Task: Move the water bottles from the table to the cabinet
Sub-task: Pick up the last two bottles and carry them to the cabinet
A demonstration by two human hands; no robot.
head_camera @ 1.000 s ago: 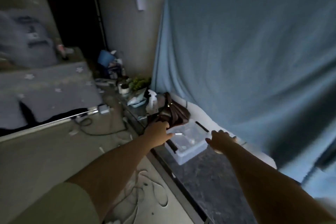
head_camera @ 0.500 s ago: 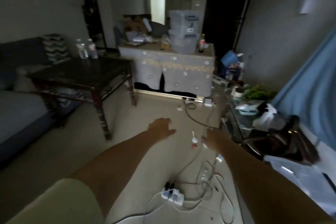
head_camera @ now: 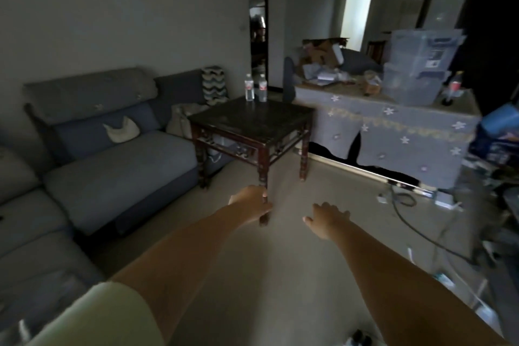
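Two bottles stand upright, side by side, at the tabletop's far edge, well beyond both grips. Left hand and right hand are loosely spread, empty; left looks slightly nearer.

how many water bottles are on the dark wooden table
2. Both stand upright at the far corner of the dark wooden table, side by side: the left water bottle and the right water bottle. None looks hidden behind them.
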